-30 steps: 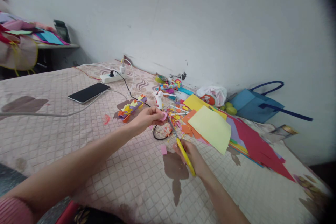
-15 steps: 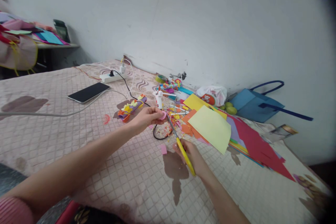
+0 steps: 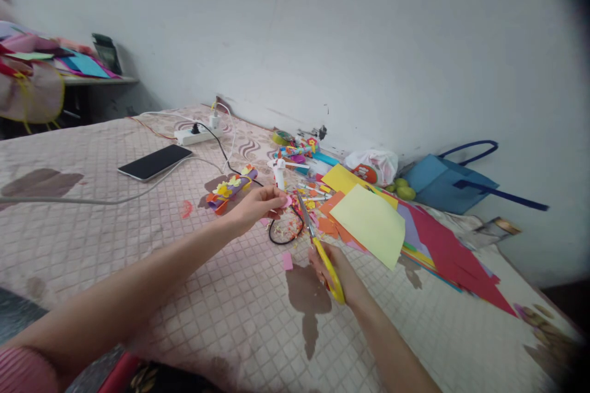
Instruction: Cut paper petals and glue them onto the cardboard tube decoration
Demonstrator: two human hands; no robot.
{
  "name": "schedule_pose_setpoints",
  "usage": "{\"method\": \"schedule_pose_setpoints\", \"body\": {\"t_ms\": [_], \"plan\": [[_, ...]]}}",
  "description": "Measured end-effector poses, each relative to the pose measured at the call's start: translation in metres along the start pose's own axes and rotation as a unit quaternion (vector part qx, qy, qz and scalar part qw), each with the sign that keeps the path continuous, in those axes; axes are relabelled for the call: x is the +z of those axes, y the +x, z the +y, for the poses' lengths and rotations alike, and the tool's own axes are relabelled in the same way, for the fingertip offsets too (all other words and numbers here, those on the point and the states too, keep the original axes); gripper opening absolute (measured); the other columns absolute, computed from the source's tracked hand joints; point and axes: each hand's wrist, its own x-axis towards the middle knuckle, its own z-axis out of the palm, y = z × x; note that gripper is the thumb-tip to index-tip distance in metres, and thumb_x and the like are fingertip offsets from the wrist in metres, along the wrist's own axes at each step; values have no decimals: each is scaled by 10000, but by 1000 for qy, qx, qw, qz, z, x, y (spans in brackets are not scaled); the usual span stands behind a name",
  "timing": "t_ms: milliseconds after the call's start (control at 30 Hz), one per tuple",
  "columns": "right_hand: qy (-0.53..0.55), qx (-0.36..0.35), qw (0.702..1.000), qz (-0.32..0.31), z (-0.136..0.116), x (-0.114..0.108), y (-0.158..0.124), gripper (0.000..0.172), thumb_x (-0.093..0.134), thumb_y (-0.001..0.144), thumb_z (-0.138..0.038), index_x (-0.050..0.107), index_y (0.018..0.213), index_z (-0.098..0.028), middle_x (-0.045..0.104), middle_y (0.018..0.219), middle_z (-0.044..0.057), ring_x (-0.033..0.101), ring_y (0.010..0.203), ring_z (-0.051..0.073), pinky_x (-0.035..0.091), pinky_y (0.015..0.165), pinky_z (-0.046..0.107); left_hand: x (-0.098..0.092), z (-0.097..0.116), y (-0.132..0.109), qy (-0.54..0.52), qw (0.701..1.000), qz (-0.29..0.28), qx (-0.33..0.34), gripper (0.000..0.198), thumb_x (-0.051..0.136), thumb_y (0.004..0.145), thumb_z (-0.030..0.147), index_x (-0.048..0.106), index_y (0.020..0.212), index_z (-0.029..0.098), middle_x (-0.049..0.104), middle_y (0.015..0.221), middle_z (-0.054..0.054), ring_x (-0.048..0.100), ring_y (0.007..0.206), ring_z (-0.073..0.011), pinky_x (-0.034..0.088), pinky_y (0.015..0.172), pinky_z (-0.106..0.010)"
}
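Note:
My left hand (image 3: 260,207) pinches a small piece of pink paper (image 3: 288,201) between thumb and fingers, above the scraps. Yellow-handled scissors (image 3: 328,270) are in my right hand (image 3: 338,273), fingers wrapped round the handles. Their metal blades point up and away, a short gap to the right of the pink paper. Another pink paper piece (image 3: 287,261) lies on the cloth just left of my right hand. Behind my left fingers stands a white glue gun (image 3: 279,173). A purple paper roll with yellow and orange paper flowers (image 3: 233,189) rests left of it.
Coloured paper sheets (image 3: 369,221) lie at right, before a blue bag (image 3: 445,184). Colourful scraps (image 3: 318,196) are scattered mid-table. A black tablet-like device (image 3: 155,162), a power strip (image 3: 198,134) and cables occupy the left. Green fruit (image 3: 405,190) sits near a plastic bag (image 3: 373,166).
The scissors have drawn back slightly to the right, away from the pink paper; their blades were touching or very close to it before. My left hand has barely moved.

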Motion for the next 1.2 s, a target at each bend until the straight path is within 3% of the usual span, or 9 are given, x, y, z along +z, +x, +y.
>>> {"method": "schedule_pose_setpoints", "body": {"t_ms": [333, 600, 800, 967, 1200], "plan": [[-55, -31, 998, -6, -13, -2, -4, 331, 479, 776, -469, 377, 606, -204, 372, 431, -68, 351, 392, 77, 276, 396, 203, -2, -6, 3, -10, 1000, 0, 27, 215, 669, 701, 287, 616, 843, 134, 572, 694, 4, 536, 612, -72, 443, 635, -225], [-72, -46, 996, 2, -8, -3, -3, 321, 475, 787, -461, 404, 623, -194, 375, 488, -59, 354, 446, 86, 278, 429, 207, -2, -5, 3, -40, 999, 11, 26, 205, 686, 689, 239, 582, 833, 137, 569, 683, 24, 523, 591, -50, 429, 605, -194], [-81, -53, 995, 1, -3, -3, -2, 355, 470, 789, -505, 444, 650, -179, 430, 559, -39, 384, 499, 95, 296, 452, 208, 0, -1, 1, -78, 997, 21, 13, 241, 702, 675, 205, 561, 855, 130, 642, 802, -33, 619, 735, -114, 481, 723, -256], [-77, -64, 995, 7, 2, -2, 0, 333, 490, 782, -483, 475, 668, -170, 459, 575, -29, 397, 510, 98, 300, 457, 207, 0, -3, 2, -80, 996, 17, 26, 241, 701, 678, 207, 554, 852, 128, 648, 802, -36, 626, 733, -117, 491, 750, -277], [-77, -47, 996, 6, -3, -2, -2, 319, 478, 787, -471, 450, 648, -186, 388, 472, -59, 378, 437, 92, 298, 437, 208, 0, -4, 1, -8, 1000, 24, 16, 210, 677, 696, 247, 620, 856, 122, 613, 735, -14, 565, 650, -74, 446, 615, -193]]}}
